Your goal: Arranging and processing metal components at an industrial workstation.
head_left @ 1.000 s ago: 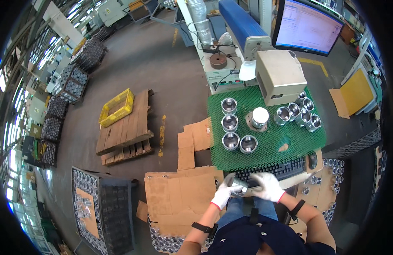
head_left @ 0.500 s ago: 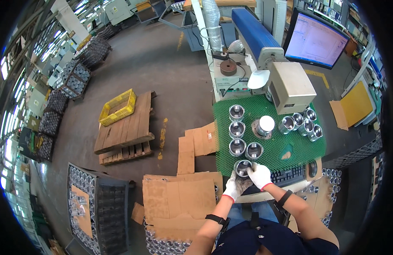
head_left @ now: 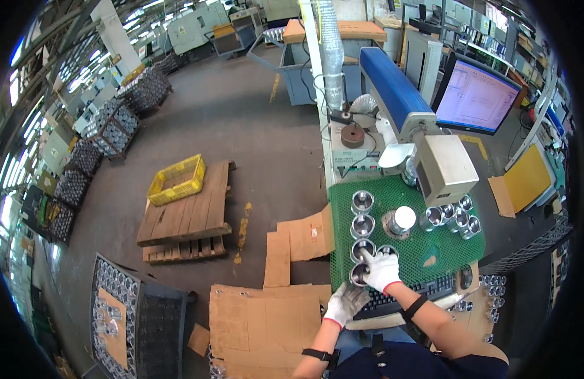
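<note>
Both my hands wear white gloves. My right hand [head_left: 381,271] lies over the near pistons on the green mesh mat [head_left: 409,262], fingers stretched out and apart. One finger reaches across the rim of a hollow metal piston [head_left: 361,243]; the hand borders the nearest piston [head_left: 357,275] and partly covers another piston [head_left: 388,249]. My left hand [head_left: 345,304] is open, holding nothing, just below the nearest piston by the keyboard [head_left: 399,295]. Farther up this row stand a piston [head_left: 363,225] and another piston [head_left: 362,201]. Right of them, a white-topped cylinder [head_left: 404,219] sits on a round base.
A boxy machine head [head_left: 446,167] on a blue arm [head_left: 396,88] overhangs the mat, with several pistons [head_left: 432,218] beneath its right side. A monitor [head_left: 478,95] stands behind. Cardboard [head_left: 267,322] lies left of the bench; a yellow crate [head_left: 177,180] rests on a wooden pallet [head_left: 184,215].
My left hand has let go of the nearest piston and drawn back toward me. My right hand has moved forward over the neighbouring pistons. The whole view has tilted up.
</note>
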{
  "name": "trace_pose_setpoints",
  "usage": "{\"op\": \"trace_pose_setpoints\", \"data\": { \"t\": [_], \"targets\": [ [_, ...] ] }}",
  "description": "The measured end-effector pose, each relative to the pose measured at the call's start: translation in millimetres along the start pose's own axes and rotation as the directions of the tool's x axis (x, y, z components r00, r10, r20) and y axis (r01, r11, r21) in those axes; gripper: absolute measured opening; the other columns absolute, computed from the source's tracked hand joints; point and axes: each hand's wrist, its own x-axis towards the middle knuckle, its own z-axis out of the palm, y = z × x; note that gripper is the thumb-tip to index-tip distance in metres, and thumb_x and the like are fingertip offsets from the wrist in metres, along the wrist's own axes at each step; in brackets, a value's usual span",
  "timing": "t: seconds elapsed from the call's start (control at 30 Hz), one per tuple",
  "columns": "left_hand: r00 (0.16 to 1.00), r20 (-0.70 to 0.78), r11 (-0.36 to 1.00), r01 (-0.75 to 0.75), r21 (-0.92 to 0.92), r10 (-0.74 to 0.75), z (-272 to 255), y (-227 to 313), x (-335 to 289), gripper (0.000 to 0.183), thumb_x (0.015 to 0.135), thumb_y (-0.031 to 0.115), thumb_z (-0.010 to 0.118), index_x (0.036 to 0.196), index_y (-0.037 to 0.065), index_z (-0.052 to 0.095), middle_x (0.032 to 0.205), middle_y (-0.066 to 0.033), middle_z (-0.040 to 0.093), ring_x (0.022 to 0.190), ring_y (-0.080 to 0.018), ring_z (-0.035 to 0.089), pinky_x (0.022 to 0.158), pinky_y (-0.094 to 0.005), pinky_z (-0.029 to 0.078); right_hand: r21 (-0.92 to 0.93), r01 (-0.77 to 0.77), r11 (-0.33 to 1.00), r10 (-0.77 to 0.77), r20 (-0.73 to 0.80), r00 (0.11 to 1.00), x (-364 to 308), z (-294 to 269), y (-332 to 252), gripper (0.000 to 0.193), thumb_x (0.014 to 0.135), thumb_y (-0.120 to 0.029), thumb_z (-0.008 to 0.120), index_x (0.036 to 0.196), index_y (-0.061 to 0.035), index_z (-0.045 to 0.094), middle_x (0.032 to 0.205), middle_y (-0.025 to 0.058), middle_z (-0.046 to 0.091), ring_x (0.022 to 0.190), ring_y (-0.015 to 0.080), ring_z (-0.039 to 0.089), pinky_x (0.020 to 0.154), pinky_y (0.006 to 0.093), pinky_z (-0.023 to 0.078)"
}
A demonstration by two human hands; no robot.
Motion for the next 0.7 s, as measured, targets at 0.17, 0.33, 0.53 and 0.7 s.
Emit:
{"op": "trace_pose_setpoints", "data": {
  "t": [0.17, 0.33, 0.53, 0.7],
  "targets": [
    [0.997, 0.027, 0.994, -0.080, 0.069, 0.078, -22, -2, 0, 0.063, 0.104, 0.041, 0.045, 0.149, 0.000, 0.030, 0.148, -0.0237, 0.042, 0.133, -0.0438, 0.045, 0.111, -0.0590, 0.039, 0.081, -0.094, 0.992, 0.089, 0.069, 0.994, 5, -2, -9, 0.049, 0.073, -0.035, 0.072, 0.119, -0.0219, 0.062, 0.093, 0.0156, 0.068, 0.087, 0.0342, 0.068, 0.073, 0.0470, 0.047],
    [0.819, -0.003, 0.645, -0.450, 0.618, 0.574, -11, 28, -23, 0.053, 0.099, 0.031, 0.062, 0.138, -0.002, 0.051, 0.129, -0.0168, 0.061, 0.117, -0.0290, 0.061, 0.100, -0.0414, 0.050, 0.127, 0.122, 0.984, -0.133, 0.081, 0.988, -3, 6, 17, 0.037, 0.069, -0.026, 0.073, 0.105, -0.0198, 0.066, 0.081, 0.0147, 0.068, 0.081, 0.0360, 0.068, 0.072, 0.0502, 0.047],
    [0.522, 0.758, -0.786, -0.240, 0.570, 0.391, 149, 106, -31, 0.053, 0.080, 0.035, 0.076, 0.128, 0.017, 0.063, 0.137, -0.0174, 0.057, 0.123, -0.0399, 0.057, 0.103, -0.0480, 0.047, 0.171, 0.498, 0.850, -0.527, 0.278, 0.804, -51, -37, 76, 0.028, 0.070, -0.027, 0.071, 0.097, -0.0218, 0.068, 0.073, 0.0131, 0.066, 0.071, 0.0354, 0.069, 0.062, 0.0495, 0.051],
    [0.791, 0.611, -0.988, -0.109, 0.106, -0.021, 215, 127, 101, 0.029, 0.085, 0.023, 0.065, 0.111, 0.013, 0.071, 0.144, -0.0148, 0.052, 0.136, -0.0339, 0.043, 0.120, -0.0418, 0.026, 0.139, 0.436, 0.889, -0.429, 0.584, 0.689, -87, -35, 130, 0.040, 0.074, -0.037, 0.072, 0.113, -0.0286, 0.072, 0.076, 0.0112, 0.070, 0.077, 0.0312, 0.072, 0.066, 0.0486, 0.053]
  ]
}}
